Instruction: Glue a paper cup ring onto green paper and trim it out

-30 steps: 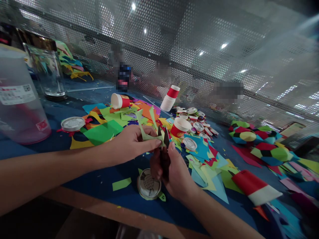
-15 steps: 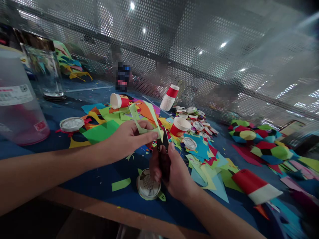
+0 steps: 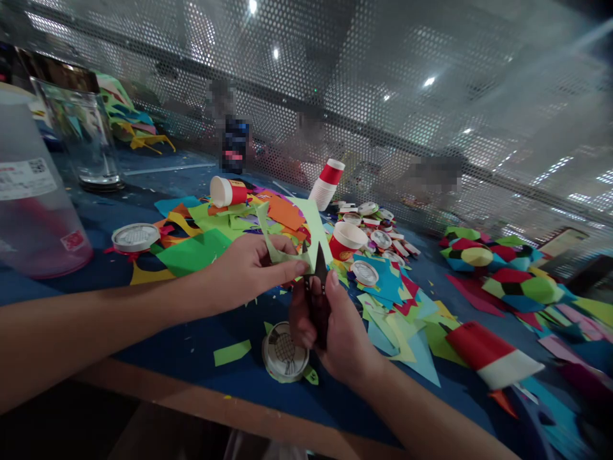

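Between the thumb and fingers of my left hand [image 3: 268, 259] is a piece of light green paper [image 3: 313, 223], with one part standing up and another curling at the left. My right hand [image 3: 338, 326] grips a pair of dark scissors [image 3: 317, 271] by the handles. Their blades point away from me and are spread apart, with the paper's lower edge between or against them. Below my hands, a round paper-cup base with a drawn grid pattern [image 3: 286, 351] lies on the table, green paper bits sticking out from under it. Beside it is a green paper scrap [image 3: 232, 352].
Coloured paper scraps cover the middle of the blue table [image 3: 182, 358]. A red-and-white cup [image 3: 345, 243], a leaning cup stack [image 3: 328, 185] and a pile of cut cup bases [image 3: 380, 239] stand beyond. At left are a cloudy plastic jug [image 3: 38, 211] and a glass bottle [image 3: 89, 140].
The scissor blades have spread wider. The light green paper has turned, so its upright part now shows a broader face. Both hands stay in nearly the same place.
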Motion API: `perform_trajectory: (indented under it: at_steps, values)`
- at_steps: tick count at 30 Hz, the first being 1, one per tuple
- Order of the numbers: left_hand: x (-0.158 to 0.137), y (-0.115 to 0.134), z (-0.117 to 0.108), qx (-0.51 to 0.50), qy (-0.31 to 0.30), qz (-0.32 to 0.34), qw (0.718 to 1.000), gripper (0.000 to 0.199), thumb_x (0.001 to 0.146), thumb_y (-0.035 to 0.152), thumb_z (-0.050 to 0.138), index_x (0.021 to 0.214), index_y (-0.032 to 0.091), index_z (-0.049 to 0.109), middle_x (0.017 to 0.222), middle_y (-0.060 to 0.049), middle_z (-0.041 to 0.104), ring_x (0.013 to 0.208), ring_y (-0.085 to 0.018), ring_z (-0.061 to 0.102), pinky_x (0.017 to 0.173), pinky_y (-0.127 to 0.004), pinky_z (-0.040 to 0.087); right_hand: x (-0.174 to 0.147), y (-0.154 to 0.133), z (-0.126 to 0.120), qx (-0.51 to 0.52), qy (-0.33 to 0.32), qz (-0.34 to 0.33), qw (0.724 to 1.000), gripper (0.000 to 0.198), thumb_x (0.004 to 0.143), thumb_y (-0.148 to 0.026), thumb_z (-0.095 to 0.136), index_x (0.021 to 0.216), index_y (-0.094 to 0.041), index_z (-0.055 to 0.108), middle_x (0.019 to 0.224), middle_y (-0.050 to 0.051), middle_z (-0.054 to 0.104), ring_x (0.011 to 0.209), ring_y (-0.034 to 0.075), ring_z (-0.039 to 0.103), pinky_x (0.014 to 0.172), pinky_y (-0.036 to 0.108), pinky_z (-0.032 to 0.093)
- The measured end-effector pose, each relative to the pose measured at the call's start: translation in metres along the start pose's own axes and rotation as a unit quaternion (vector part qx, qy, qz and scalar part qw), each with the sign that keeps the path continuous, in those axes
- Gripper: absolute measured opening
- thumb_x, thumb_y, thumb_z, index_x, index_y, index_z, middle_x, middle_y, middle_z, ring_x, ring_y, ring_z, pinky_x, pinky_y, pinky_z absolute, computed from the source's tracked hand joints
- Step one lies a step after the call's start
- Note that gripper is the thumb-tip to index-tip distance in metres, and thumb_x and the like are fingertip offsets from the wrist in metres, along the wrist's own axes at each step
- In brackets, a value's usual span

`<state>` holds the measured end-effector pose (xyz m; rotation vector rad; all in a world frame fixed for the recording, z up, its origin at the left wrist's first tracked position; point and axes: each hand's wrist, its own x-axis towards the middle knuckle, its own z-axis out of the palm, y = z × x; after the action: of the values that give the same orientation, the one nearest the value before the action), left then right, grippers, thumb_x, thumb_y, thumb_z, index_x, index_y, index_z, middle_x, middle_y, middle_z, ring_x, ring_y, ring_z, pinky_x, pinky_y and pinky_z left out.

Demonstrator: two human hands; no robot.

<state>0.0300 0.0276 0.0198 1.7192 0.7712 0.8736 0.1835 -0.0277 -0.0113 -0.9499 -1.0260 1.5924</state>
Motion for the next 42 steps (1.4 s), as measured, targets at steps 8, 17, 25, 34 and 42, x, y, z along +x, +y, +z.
perform_trajectory:
  at_steps: [8,17,25,34,42]
  values:
    - [-0.0022,0.0006,-0.0002,-0.015,0.021,-0.002,1.0,0.025,0.079,0.041,0.062,0.075,0.017,0.059,0.065,0.002,0.058,0.06,-0.012,0.053,0.054,-0.023,0.039,0.0004,-0.0025,-0.0002,0.009,-0.015,0.011,1.0,0.055,0.07,-0.074,0.061,0.063,-0.02,0.055,0.036,-0.008,0.036,0.034,0.008,0.025,0.037,0.022,0.018]
    - [-0.0002,0.0017,-0.0002,-0.017,0.02,0.019,0.999,0.023,0.08,0.038,0.062,0.073,0.016,0.06,0.066,0.002,0.057,0.061,-0.011,0.051,0.055,-0.021,0.039,-0.0002,-0.0064,0.0037,0.002,-0.018,0.024,1.0,0.056,0.068,-0.075,0.062,0.06,-0.021,0.051,0.036,-0.009,0.031,0.035,0.008,0.022,0.037,0.022,0.018]
    - [-0.0016,0.0021,0.0,-0.018,0.022,0.014,1.0,0.023,0.08,0.038,0.061,0.072,0.016,0.058,0.064,0.003,0.054,0.059,-0.01,0.047,0.053,-0.021,0.036,-0.0006,-0.0034,0.0022,-0.001,-0.02,0.015,1.0,0.057,0.071,-0.076,0.061,0.06,-0.021,0.048,0.037,-0.009,0.033,0.035,0.007,0.023,0.038,0.022,0.019]
    - [-0.0003,0.0033,0.0007,-0.012,0.021,0.0,1.0,0.024,0.078,0.04,0.06,0.069,0.018,0.058,0.066,0.002,0.057,0.063,-0.012,0.052,0.058,-0.022,0.041,-0.0008,-0.0017,0.0021,-0.026,-0.004,-0.008,1.0,0.055,0.075,-0.075,0.057,0.062,-0.021,0.049,0.037,-0.009,0.034,0.035,0.007,0.024,0.038,0.022,0.019]
    - [-0.0009,0.0015,-0.0001,-0.013,0.013,0.009,1.0,0.024,0.079,0.04,0.06,0.072,0.017,0.06,0.067,0.002,0.055,0.062,-0.011,0.05,0.057,-0.022,0.041,0.0002,0.0005,0.0005,-0.038,0.017,-0.011,0.999,0.058,0.075,-0.077,0.055,0.06,-0.021,0.051,0.038,-0.009,0.034,0.034,0.007,0.024,0.037,0.023,0.019]
